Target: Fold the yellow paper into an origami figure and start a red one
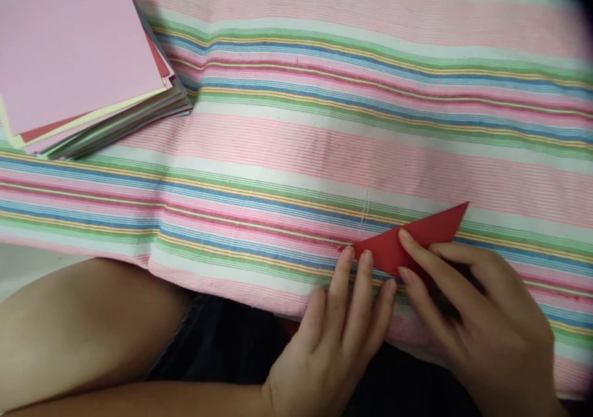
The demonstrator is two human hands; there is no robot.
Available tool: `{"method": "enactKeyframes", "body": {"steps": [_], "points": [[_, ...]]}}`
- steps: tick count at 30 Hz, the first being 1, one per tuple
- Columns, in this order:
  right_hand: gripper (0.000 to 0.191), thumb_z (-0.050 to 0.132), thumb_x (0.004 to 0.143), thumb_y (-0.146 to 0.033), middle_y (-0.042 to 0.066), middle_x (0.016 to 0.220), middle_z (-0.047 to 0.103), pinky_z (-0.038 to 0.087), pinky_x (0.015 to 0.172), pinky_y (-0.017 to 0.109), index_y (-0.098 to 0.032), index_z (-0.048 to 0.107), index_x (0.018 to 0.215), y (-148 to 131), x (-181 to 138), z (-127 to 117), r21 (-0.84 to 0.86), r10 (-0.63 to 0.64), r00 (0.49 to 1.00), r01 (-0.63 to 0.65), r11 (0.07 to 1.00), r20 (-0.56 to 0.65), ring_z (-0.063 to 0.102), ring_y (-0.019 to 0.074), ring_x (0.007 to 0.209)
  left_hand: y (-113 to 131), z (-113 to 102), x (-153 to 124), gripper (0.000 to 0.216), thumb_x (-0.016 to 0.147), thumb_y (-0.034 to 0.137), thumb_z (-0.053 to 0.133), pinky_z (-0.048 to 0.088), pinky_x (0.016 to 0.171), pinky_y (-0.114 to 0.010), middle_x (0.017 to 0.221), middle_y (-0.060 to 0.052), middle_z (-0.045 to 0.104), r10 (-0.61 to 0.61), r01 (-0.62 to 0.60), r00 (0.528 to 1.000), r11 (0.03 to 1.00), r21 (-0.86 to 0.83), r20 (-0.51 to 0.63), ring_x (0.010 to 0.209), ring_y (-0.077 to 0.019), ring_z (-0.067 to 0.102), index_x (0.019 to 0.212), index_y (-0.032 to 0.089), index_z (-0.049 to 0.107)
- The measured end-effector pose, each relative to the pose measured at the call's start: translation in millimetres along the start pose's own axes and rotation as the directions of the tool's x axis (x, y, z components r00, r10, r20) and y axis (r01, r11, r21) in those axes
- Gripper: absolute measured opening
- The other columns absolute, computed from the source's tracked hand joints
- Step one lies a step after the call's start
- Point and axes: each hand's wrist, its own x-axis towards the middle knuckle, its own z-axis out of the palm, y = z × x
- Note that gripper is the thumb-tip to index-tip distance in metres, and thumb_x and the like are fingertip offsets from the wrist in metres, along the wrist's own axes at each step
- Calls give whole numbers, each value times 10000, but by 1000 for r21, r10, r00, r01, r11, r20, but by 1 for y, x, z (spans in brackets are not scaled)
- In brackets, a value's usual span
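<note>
A piece of red paper [428, 228], folded into a narrow pointed shape, lies slanted near the front edge of the striped cloth. My right hand [486, 318] is on its right half, with thumb and forefinger on the paper and the other fingers bent at its lower right side. The lower part of the paper is hidden under that hand. Fingertips of my left hand [333, 330] touch the paper's left point; its fingers are stretched out and a little apart, and its thumb is close to the lower edge.
At the upper left, a stack of coloured paper sheets [78, 52] has a pink one on top, with red, yellow and green edges showing. The striped cloth [278, 139] has a fold line left of the middle. My bare leg [88, 330] is at the lower left.
</note>
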Motion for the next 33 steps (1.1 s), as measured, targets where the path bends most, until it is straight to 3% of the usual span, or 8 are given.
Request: {"method": "enactKeyframes", "body": {"steps": [8, 13, 17, 21, 24, 33], "points": [[361, 664, 821, -179, 92, 901, 581, 478, 729, 363, -133, 630, 1178, -8, 4, 6, 7, 58, 996, -58, 998, -62, 566, 213, 823, -5, -6, 4, 440, 956, 296, 373, 410, 864, -344, 1479, -55, 415, 6, -5, 1000, 1000, -8, 18, 1329, -250, 410, 1394, 260, 412], [346, 675, 806, -166, 92, 869, 574, 483, 723, 364, -110, 649, 1146, -10, 6, 8, -15, 50, 995, -52, 999, -82, 566, 219, 813, -17, -9, 3, 519, 954, 414, 396, 377, 953, -322, 1500, -77, 379, 55, -55, 996, 998, 6, 66, 1368, -225, 339, 1393, 140, 427], [348, 669, 807, -166, 87, 868, 579, 485, 720, 364, -123, 649, 1152, -9, 6, 8, -10, 45, 994, -46, 999, -100, 570, 215, 802, -30, -13, 1, 571, 952, 492, 363, 339, 990, -340, 1470, -64, 423, 13, -12, 998, 1000, -28, 55, 1349, -207, 333, 1379, 123, 444], [329, 664, 812, -182, 91, 858, 583, 487, 705, 365, -112, 663, 1133, -9, 6, 9, -8, 43, 992, -44, 999, -118, 569, 213, 787, -40, -15, 2, 579, 931, 488, 426, 384, 865, -357, 1121, -102, 642, -14, 14, 1000, 996, -86, 1, 1061, -225, 529, 1340, 84, 488], [327, 650, 823, -196, 90, 853, 589, 491, 700, 368, -116, 662, 1139, -8, 6, 11, -12, 42, 992, -44, 999, -122, 568, 211, 780, -44, -14, 6, 608, 908, 489, 468, 406, 715, -352, 833, -63, 618, 42, -41, 999, 983, -181, 3, 798, -210, 549, 1339, 61, 481], [329, 628, 836, -224, 71, 850, 586, 489, 691, 357, -165, 652, 1159, -6, 6, 12, -23, 28, 992, -31, 999, -127, 570, 204, 776, -53, -12, 15, 518, 927, 464, 421, 411, 643, -354, 804, -58, 564, 74, -47, 995, 933, -358, 64, 754, -221, 522, 1334, 150, 490]]}}
